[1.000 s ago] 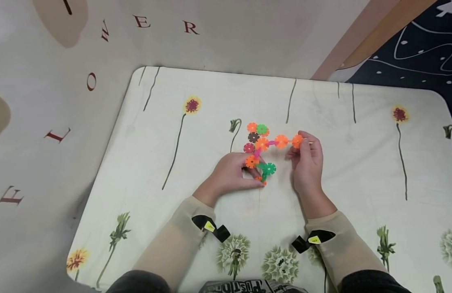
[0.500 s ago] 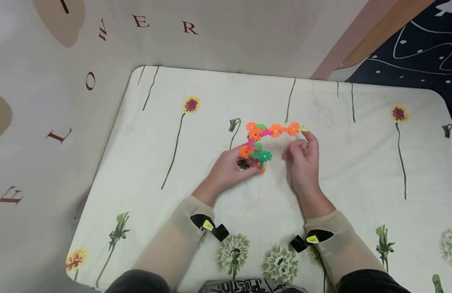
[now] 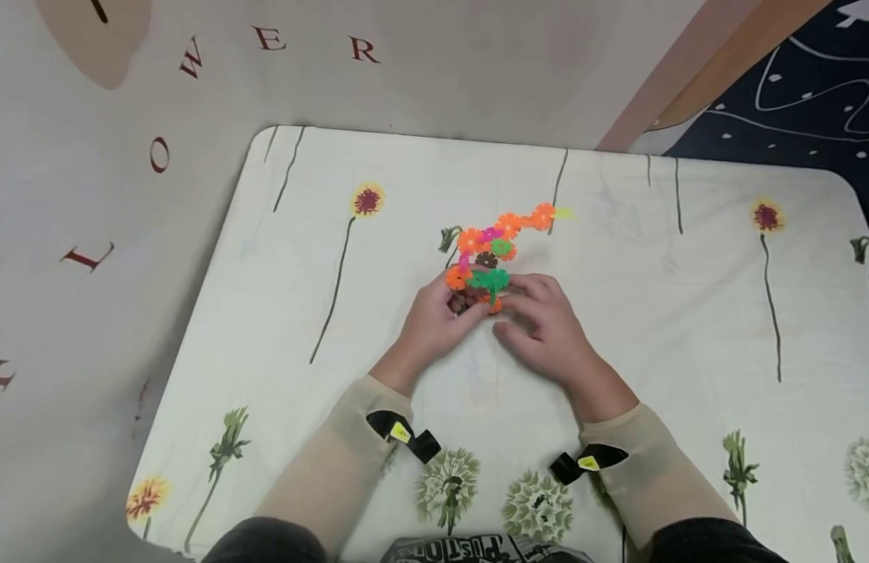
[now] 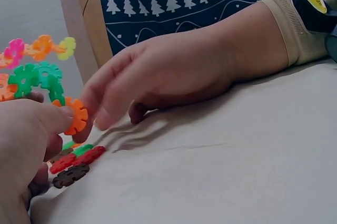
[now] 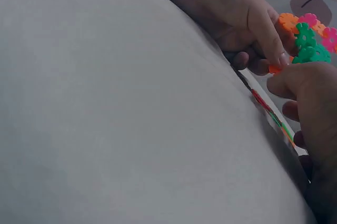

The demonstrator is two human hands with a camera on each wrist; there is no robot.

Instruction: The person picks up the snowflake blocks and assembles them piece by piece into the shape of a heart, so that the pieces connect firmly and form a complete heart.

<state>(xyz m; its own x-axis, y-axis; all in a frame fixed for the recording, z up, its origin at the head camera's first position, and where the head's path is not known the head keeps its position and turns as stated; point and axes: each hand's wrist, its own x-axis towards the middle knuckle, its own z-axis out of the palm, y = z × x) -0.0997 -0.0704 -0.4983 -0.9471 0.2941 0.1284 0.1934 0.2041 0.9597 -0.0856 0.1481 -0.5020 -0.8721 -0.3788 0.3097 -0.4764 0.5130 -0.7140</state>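
Observation:
A chain of interlocking snowflake discs [image 3: 471, 241], in orange, pink, green and yellow, rises from my left hand [image 3: 432, 322]. The left thumb pinches an orange disc [image 4: 78, 117] at the chain's near end, below the green discs [image 3: 492, 279]. My right hand [image 3: 547, 332] is beside it, fingers loosely bent, with fingertips right at the green and orange discs. At the far end of the chain is a yellow disc [image 4: 67, 48]. Flat by the table surface, a row of red, green and dark brown discs [image 4: 71, 175] shows under the left hand, partly hidden by it.
A white cloth with printed flowers covers the table [image 3: 378, 274]. Behind it stands a pale wall or curtain [image 3: 434, 86] with red letters, and a dark patterned fabric [image 3: 814, 102] at the far right. Both forearms wear wrist cameras over beige sleeves.
The right hand lets go of the chain's far right end and moves left and down beside the left hand. The disc chain has tilted and shifted up and left in the left hand.

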